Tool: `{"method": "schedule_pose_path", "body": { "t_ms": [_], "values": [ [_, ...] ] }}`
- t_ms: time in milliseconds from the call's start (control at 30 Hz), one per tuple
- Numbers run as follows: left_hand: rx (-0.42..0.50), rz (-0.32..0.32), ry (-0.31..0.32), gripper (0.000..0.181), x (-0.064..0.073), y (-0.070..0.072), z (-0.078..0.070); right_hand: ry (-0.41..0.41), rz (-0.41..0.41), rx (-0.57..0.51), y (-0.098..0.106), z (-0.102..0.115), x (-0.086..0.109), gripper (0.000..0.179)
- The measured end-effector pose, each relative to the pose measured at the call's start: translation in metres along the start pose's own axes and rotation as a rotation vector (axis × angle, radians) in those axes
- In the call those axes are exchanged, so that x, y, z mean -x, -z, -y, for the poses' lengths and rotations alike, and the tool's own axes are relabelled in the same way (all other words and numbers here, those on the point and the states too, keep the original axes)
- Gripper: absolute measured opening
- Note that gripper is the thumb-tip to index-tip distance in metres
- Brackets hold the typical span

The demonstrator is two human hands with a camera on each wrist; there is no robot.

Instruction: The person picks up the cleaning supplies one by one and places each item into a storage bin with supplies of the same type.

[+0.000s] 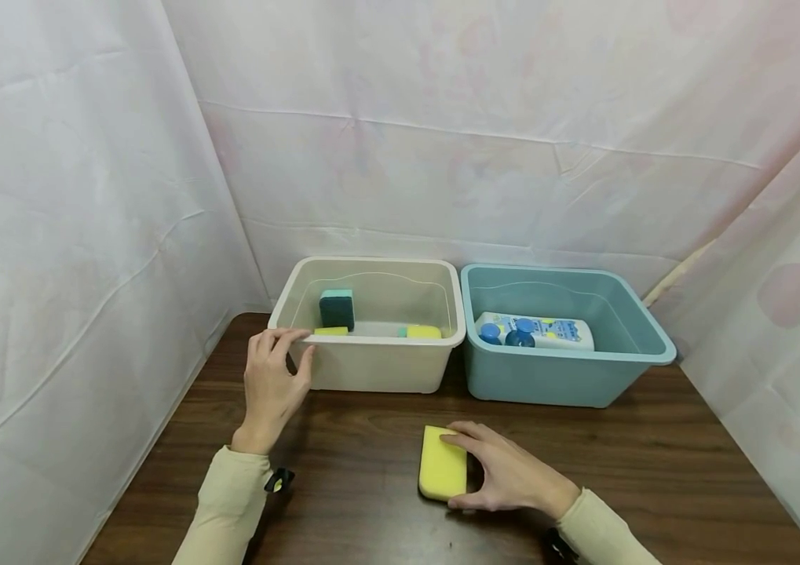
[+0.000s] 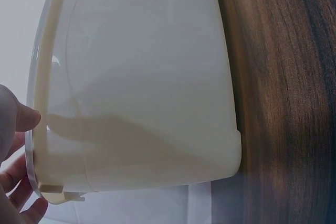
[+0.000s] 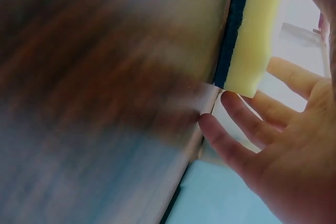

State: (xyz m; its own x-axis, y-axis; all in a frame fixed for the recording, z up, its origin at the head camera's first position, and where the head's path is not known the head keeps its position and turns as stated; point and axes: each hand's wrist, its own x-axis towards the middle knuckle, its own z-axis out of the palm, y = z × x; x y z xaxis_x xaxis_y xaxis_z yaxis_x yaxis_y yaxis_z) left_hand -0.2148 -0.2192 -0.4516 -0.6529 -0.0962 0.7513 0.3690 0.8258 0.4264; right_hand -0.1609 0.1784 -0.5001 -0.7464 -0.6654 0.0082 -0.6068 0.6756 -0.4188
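At the beige bin (image 1: pixel 378 365) my left hand (image 1: pixel 274 384) grips the front left corner. Its fingers lie over the rim and its thumb is against the outer front wall; the left wrist view shows the thumb (image 2: pixel 29 118) right at the rim. A yellow sponge (image 1: pixel 440 464) with a dark scouring layer (image 3: pixel 231 40) lies flat on the table, dark side down. Around its right side my right hand (image 1: pixel 509 471) is spread, fingertips at the far end and thumb at the near corner. The palm stands apart from the sponge.
Inside the beige bin are a green-and-dark sponge (image 1: pixel 337 310) standing upright, and yellow pieces (image 1: pixel 424 332) partly hidden by the front wall. To its right, a blue bin (image 1: pixel 541 380) holds white bottles (image 1: pixel 562 333) with blue caps. White curtains (image 1: pixel 442 157) surround the wooden table (image 1: pixel 350 471).
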Motion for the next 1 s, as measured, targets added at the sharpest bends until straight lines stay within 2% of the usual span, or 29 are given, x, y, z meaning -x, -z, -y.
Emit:
{"method": "schedule_pose_path", "body": {
  "t_ms": [333,1000],
  "values": [
    [0.007,-0.005,-0.007,0.025,0.000,0.000,0.000,0.015,-0.006,0.005,0.004,0.001,-0.001,0.087],
    [0.014,-0.010,-0.008,0.025,0.000,0.000,0.000,0.057,-0.102,0.017,0.040,0.010,-0.004,0.088]
  ]
}}
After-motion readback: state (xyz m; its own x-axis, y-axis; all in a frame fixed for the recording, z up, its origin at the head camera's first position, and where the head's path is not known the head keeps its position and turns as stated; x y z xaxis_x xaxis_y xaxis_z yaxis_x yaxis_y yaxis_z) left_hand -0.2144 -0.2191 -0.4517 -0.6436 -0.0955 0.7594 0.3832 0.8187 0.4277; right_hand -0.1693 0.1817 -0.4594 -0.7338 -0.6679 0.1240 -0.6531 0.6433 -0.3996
